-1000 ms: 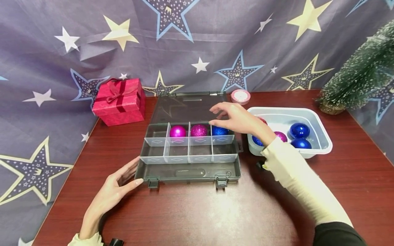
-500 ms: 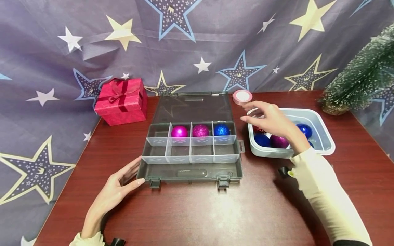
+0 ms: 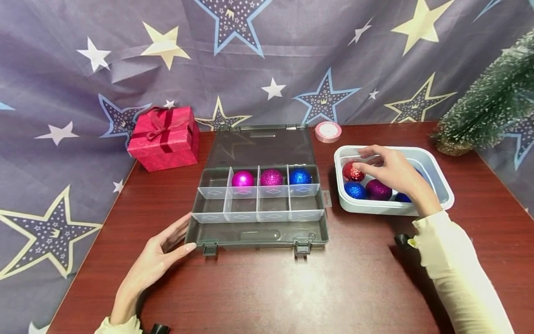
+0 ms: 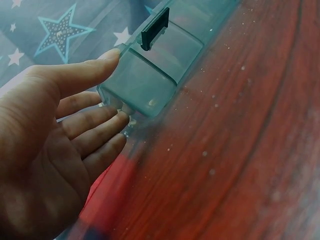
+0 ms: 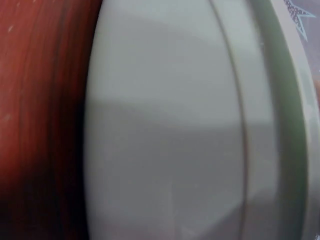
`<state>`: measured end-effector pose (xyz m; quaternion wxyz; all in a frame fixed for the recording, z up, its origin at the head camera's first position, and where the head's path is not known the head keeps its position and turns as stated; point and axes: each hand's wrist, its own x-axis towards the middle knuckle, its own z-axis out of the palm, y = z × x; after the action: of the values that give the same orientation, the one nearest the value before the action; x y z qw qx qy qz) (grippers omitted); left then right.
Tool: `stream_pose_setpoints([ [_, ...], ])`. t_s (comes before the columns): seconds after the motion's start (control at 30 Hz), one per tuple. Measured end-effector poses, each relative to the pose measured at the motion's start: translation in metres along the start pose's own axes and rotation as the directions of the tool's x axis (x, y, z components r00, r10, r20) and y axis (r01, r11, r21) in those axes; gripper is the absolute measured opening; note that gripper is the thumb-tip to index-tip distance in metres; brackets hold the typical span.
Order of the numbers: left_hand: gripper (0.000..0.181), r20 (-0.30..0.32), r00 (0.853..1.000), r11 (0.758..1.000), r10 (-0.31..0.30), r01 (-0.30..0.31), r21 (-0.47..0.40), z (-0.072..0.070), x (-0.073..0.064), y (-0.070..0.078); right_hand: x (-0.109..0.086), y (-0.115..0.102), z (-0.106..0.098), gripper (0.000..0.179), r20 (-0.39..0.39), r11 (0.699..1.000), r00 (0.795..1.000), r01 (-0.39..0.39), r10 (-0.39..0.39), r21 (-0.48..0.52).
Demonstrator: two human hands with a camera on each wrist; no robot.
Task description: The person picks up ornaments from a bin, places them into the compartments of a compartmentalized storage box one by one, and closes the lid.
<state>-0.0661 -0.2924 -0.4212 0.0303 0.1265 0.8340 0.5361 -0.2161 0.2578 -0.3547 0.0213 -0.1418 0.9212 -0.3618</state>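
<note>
My left hand [image 3: 152,260] rests against the front left corner of a smoky plastic divider box [image 3: 256,239]; in the left wrist view its fingers [image 4: 102,142] are extended beside the box corner. The lid lies back. In the back row sit a shiny magenta ball [image 3: 243,179], a glittery magenta ball [image 3: 271,178] and a glittery blue ball [image 3: 300,176]. My right hand [image 3: 394,174] hovers in a white tub [image 3: 443,197], thumb tip close to a red glittery ball [image 3: 352,171]. A blue ball [image 3: 355,190] and a dark magenta ball [image 3: 378,189] lie below it.
A red gift box [image 3: 164,139] stands at the back left. Behind the divider box lies a pink ribbon roll [image 3: 327,132]. A small frosted tree [image 3: 479,102] is at the back right, before a star-patterned cloth [image 3: 233,69]. The tub wall [image 5: 170,120] fills the right wrist view.
My right hand has moved right from above the blue ball in the divider box and lowered into the white tub. The left hand stays at the box corner.
</note>
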Motion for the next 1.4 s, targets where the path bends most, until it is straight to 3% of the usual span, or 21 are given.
stream_pose_setpoints([
  [0.33, 0.068, 0.003, 1.000, 1.000, -0.001, 0.001, -0.012, 0.001, 0.000, 0.000, 0.001, 0.012, 0.003, 0.049, 0.054, 0.998, 0.998, -0.013, 0.016, -0.057],
  [0.57, 0.068, 0.003, 1.000, 1.000, -0.004, 0.004, -0.021, 0.001, -0.001, 0.000, 0.006, 0.015, 0.004, 0.057, 0.114, 0.995, 0.993, -0.021, 0.033, -0.100],
  [1.4, 0.068, 0.003, 1.000, 0.999, -0.009, 0.009, -0.030, 0.000, 0.000, -0.001, 0.014, 0.011, 0.012, 0.059, 0.155, 0.994, 0.987, -0.014, 0.031, -0.113],
])
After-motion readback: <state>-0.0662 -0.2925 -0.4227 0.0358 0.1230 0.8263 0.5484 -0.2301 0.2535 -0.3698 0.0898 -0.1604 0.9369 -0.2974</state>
